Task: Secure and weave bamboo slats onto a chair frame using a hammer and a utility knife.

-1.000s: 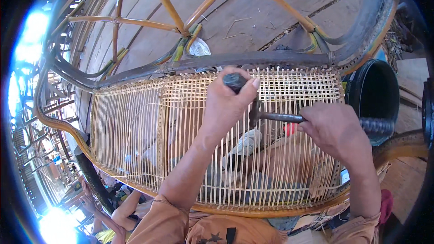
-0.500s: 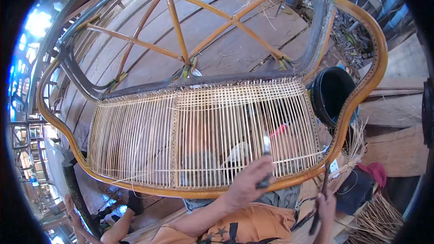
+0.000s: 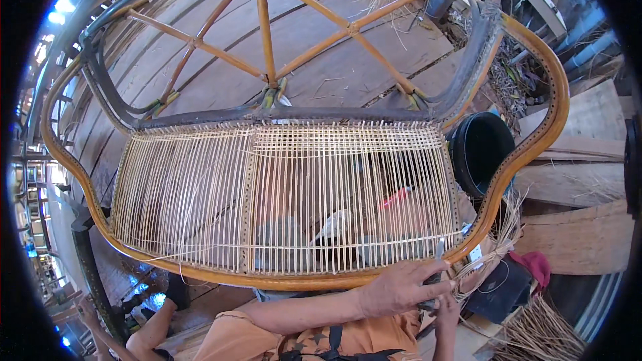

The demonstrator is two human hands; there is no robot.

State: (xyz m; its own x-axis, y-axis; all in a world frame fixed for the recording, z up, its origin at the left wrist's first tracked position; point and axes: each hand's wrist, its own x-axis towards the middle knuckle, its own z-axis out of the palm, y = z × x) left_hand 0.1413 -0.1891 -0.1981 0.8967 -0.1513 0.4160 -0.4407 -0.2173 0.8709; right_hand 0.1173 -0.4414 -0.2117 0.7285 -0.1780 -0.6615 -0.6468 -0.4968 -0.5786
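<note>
A rattan bench frame (image 3: 221,279) lies in front of me. Thin cane strands (image 3: 180,194) run across its seat, with a tight crosswise weave (image 3: 348,139) along the back edge at the right half. My left hand (image 3: 408,285) reaches across to the seat's front right corner, closed round a knife-like tool (image 3: 439,249) whose short metal blade points up; its dark handle is mostly covered. Just below it my right hand (image 3: 447,311) is held close, fingers curled; what it grips is hidden.
A black bucket (image 3: 491,150) stands right of the seat. A dark bag (image 3: 498,287), maroon cloth (image 3: 531,267) and bundled cane (image 3: 535,327) lie at lower right, near wooden planks (image 3: 578,230). A red object (image 3: 396,197) shows beneath the strands. Another person's bare limb (image 3: 152,334) shows at lower left.
My left hand has moved right with the knife-like tool, towards the seat's corner. My right hand has shifted left beside it, and the long dark tool it held no longer shows clearly.
</note>
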